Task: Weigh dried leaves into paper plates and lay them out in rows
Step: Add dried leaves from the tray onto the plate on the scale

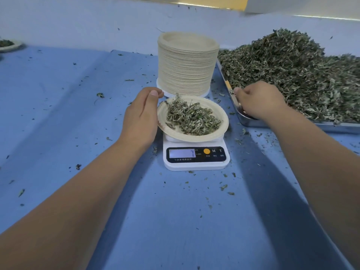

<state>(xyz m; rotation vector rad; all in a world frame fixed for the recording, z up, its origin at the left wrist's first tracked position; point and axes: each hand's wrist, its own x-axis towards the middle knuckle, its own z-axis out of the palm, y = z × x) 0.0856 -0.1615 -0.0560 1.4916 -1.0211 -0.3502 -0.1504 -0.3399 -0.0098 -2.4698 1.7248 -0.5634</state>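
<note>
Blue desk [78, 114] fills the view, strewn with leaf crumbs, and two bare forearms reach over it from the near edge. Between them sits a white kitchen scale [195, 159], its lit display showing a 7. On its platform rests a paper plate [165, 118] that carries a loose pile of dried leaves [192, 117].

The left grip [142, 117] is cupped against the plate's left rim. Its thumb curls over by the far-left edge and its fingers are hidden beneath the rim, so I cannot tell whether it actually has hold of the plate.

The right grip [261, 102] is down in the near left corner of a metal tray [331, 128]. Its fingers are curled downward at the edge of the leaf heap [292, 75]; whether they have closed on any leaves cannot be told.

Just behind the scale stands a tall stack of paper plates [188, 65] on a white base, close beside the tray's left side. Far off at the left edge lies another filled plate [11, 47], well apart from the rest.
</note>
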